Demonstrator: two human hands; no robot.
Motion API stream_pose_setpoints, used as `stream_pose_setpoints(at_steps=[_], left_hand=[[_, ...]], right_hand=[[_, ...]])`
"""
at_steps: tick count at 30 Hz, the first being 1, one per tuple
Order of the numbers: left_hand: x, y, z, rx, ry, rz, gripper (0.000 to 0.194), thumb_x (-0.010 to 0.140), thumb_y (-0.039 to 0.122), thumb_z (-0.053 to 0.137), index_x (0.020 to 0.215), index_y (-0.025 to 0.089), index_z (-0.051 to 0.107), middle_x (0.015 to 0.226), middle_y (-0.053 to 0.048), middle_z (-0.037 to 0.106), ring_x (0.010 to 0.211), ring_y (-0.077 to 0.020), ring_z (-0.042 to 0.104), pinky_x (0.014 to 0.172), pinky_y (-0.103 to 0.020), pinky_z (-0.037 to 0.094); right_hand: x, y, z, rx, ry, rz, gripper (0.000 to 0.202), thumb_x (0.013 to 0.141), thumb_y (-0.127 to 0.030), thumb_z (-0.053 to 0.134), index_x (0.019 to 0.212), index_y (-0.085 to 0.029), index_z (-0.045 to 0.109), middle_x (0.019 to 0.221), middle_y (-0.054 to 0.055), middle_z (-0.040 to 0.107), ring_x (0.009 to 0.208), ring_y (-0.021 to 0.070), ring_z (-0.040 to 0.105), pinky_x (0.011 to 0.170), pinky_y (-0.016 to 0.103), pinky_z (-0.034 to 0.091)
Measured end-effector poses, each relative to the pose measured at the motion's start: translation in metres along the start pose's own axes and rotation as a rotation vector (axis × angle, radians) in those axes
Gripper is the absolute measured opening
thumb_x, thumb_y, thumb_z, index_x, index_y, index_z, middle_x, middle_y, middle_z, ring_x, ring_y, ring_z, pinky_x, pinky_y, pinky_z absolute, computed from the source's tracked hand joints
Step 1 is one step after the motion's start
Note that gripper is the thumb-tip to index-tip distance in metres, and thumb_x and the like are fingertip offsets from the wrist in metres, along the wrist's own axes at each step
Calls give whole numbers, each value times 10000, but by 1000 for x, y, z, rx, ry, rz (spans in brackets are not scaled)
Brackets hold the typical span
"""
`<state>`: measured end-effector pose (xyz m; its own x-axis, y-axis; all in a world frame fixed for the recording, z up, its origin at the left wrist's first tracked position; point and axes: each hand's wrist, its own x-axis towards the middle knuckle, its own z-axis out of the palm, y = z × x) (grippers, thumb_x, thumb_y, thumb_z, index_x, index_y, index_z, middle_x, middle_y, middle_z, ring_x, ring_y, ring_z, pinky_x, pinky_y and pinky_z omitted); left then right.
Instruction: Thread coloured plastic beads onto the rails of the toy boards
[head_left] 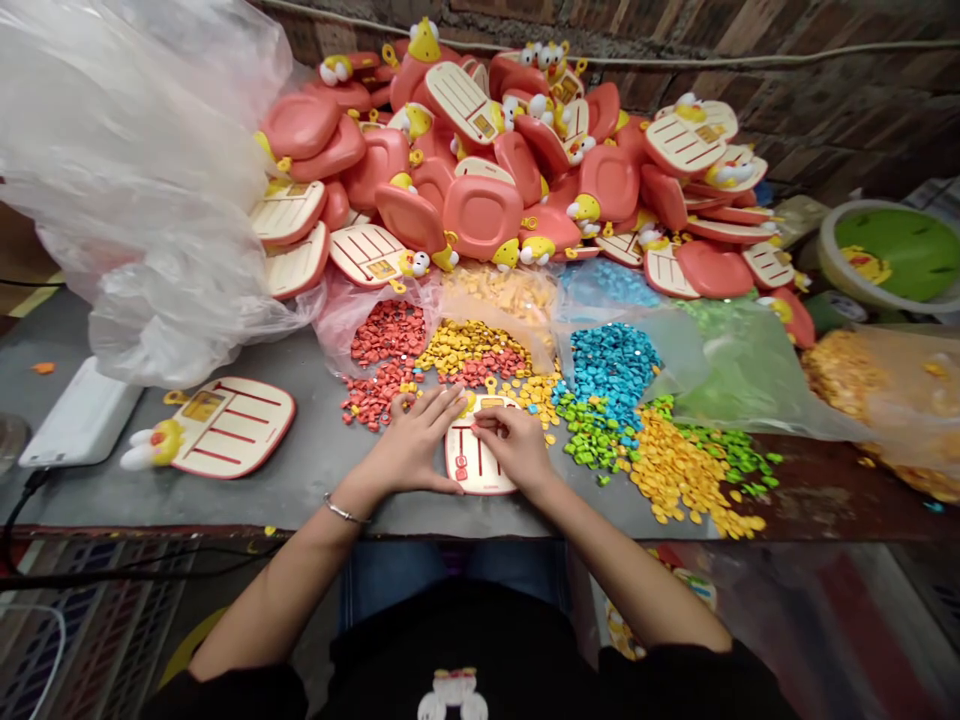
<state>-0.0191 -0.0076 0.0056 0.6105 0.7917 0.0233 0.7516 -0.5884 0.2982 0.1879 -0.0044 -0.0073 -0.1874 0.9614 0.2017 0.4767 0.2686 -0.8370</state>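
A cream slotted toy board [487,465] with a pink-red rim lies flat in front of me. My left hand [411,440] spans its left side, thumb at the lower edge and fingers reaching over the top, holding it. Two small red pieces [461,468] sit in its left slot. Over the upper part of the board, my right hand [517,445] is closed in a pinch near that slot's top; what the fingertips hold is hidden. Beyond the hands lie loose piles of red pieces [390,335], yellow pieces [472,345], blue pieces [615,360] and green pieces [592,432].
Many pink-red toy boards [484,215] are heaped against the brick wall. Another slotted board [236,428] and a white power bank [82,415] lie left, below a large plastic bag [142,180]. Orange-yellow pieces [675,465] spread right, near a green-and-white tub [900,250].
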Motion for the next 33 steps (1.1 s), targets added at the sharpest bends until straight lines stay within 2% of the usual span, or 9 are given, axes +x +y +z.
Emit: stream_pose_setpoints(at_steps=[4, 8, 12, 15, 19, 22, 28, 32, 33], left_hand=[[0, 0, -1, -18, 3, -1, 1222, 592, 842, 637, 1557, 224, 211, 1587, -153, 271, 1388, -407, 290, 1056, -491, 163], [1, 0, -1, -32, 15, 1, 1219, 585, 827, 659, 1555, 233, 220, 1584, -149, 283, 1382, -408, 305, 1057, -491, 160], [0, 0, -2, -21, 11, -1, 1197, 609, 858, 607, 1549, 213, 245, 1581, -161, 281, 1390, -397, 297, 1064, -479, 144], [0, 0, -3, -22, 4, -8, 1179, 623, 860, 595, 1546, 207, 258, 1574, -162, 300, 1387, -391, 306, 1066, -470, 148], [1, 0, -4, -34, 7, -14, 1202, 620, 859, 599, 1550, 189, 238, 1564, -171, 318, 1381, -384, 322, 1068, -465, 147], [1, 0, -3, -40, 16, -21, 1230, 602, 873, 594, 1551, 181, 228, 1560, -177, 323, 1384, -384, 321, 1063, -461, 153], [0, -1, -2, -33, 20, -19, 1212, 616, 865, 593, 1555, 198, 214, 1561, -174, 323, 1384, -389, 319, 1061, -475, 153], [0, -2, -1, -40, 31, -14, 1212, 613, 845, 622, 1559, 215, 199, 1558, -170, 332, 1374, -400, 327, 1056, -484, 170], [1, -2, -2, -46, 33, -12, 1220, 607, 842, 631, 1559, 217, 196, 1557, -170, 335, 1372, -403, 329, 1055, -484, 174]], right_hand=[[3, 4, -1, 109, -28, 67, 166, 754, -123, 713, 894, -212, 709, 849, 32, 763, 736, 202, 729, 718, 327, 578], [1, -2, 9, 17, 1, 97, 88, 782, -179, 714, 855, -218, 685, 808, 26, 748, 731, 201, 713, 706, 330, 563], [1, -18, 27, -193, -44, 2, 76, 830, -173, 678, 774, -217, 652, 728, 26, 691, 705, 198, 645, 681, 317, 514], [0, -23, 30, -273, -84, -112, 64, 842, -142, 647, 822, -198, 671, 807, 61, 665, 797, 226, 610, 733, 345, 504], [1, -17, 21, -308, -124, -274, 149, 867, -148, 620, 990, -192, 691, 983, 101, 644, 939, 249, 561, 834, 378, 498], [3, -11, 15, -352, -159, -345, 159, 917, -151, 545, 935, -209, 692, 1005, 100, 642, 957, 243, 545, 850, 383, 494], [-5, -12, 11, -247, -183, -361, 133, 914, -162, 545, 865, -197, 663, 953, 94, 649, 931, 231, 565, 861, 398, 496], [-6, -12, -15, -29, -287, -317, 47, 881, -227, 634, 858, -210, 671, 952, 66, 654, 937, 206, 606, 861, 364, 512], [-1, -9, -24, -8, -274, -288, 59, 887, -233, 629, 856, -213, 676, 946, 59, 657, 927, 198, 617, 852, 353, 515]])
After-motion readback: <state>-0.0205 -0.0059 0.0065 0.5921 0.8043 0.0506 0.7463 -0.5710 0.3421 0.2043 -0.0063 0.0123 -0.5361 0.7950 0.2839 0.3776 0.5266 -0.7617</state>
